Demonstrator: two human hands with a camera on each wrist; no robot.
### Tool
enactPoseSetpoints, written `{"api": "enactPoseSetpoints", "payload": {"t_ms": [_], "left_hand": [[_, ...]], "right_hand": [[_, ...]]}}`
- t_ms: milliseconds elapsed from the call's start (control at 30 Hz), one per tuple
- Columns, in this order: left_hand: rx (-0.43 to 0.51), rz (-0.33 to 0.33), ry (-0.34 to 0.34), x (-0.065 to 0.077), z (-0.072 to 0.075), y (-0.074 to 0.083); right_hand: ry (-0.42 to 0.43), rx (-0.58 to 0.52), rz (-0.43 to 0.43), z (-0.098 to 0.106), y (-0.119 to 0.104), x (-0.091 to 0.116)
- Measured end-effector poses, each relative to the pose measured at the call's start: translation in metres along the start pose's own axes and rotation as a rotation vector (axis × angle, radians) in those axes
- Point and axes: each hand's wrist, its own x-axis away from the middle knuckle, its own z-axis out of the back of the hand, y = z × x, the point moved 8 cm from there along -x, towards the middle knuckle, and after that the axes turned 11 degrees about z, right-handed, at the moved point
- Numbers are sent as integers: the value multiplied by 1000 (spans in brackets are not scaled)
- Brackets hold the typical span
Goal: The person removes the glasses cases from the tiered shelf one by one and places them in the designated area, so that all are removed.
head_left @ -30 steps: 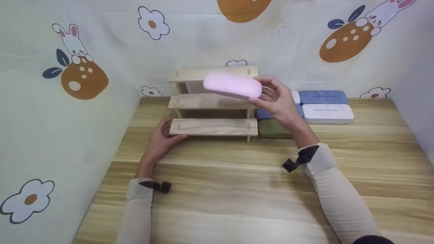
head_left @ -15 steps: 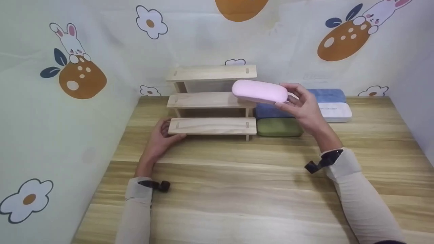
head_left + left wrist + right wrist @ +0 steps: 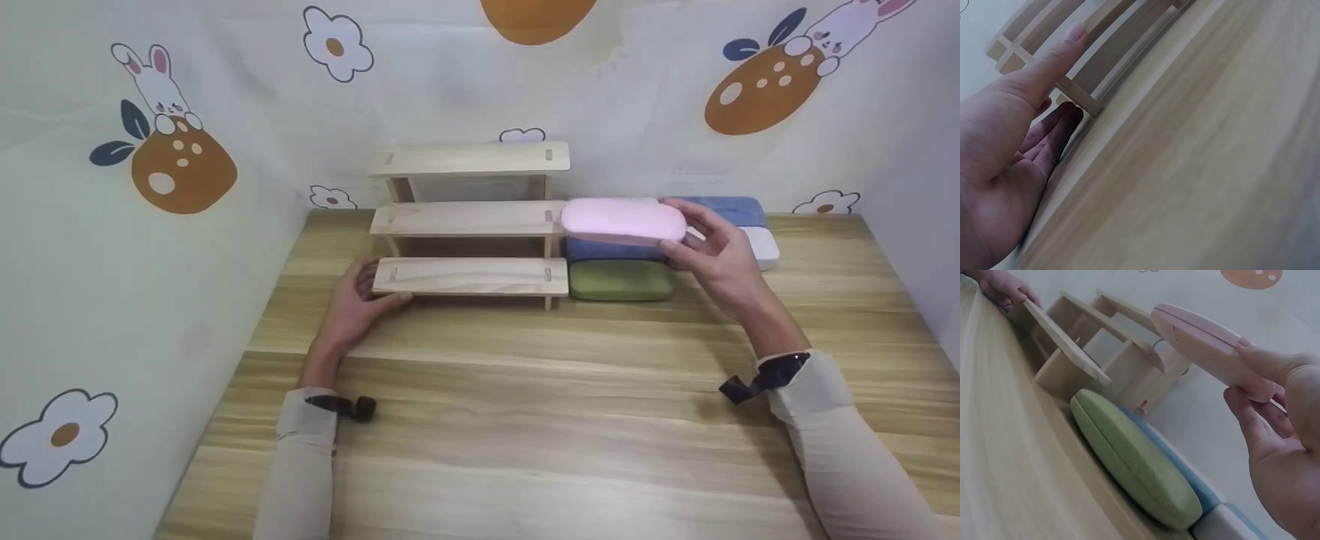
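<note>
A pink glasses case (image 3: 622, 219) is held up by its right end, pinched between the thumb and fingers of my right hand (image 3: 716, 259). In the head view it overlaps the right end of the middle tier and a blue case (image 3: 615, 250) behind. The right wrist view shows the pink case (image 3: 1207, 343) raised above the green glasses case (image 3: 1137, 458). My left hand (image 3: 356, 307) grips the left end of the lowest tier of a three-tier wooden shelf (image 3: 469, 276), thumb along its front edge. In the left wrist view, the fingers reach around beside the shelf leg (image 3: 1081, 95).
Right of the shelf, the green case (image 3: 621, 280) lies on the wooden table (image 3: 480, 420). Farther right are another blue case (image 3: 731, 210) and a white case (image 3: 763, 247), partly hidden by my right hand. A patterned wall (image 3: 420, 82) stands close behind the shelf.
My right hand has carried the pink case rightward and down, from in front of the upper tiers to over the cases. The left hand stays at the shelf's left end.
</note>
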Motion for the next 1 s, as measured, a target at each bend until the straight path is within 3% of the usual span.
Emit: {"api": "enactPoseSetpoints", "payload": {"t_ms": [333, 533, 1000], "left_hand": [[-3, 26, -8, 2, -3, 6], [-6, 4, -1, 1, 1, 2], [-8, -9, -1, 4, 1, 1]], "right_hand": [[19, 3, -7, 42, -7, 32], [59, 27, -83, 68, -7, 50], [37, 149, -165, 109, -9, 80]]}}
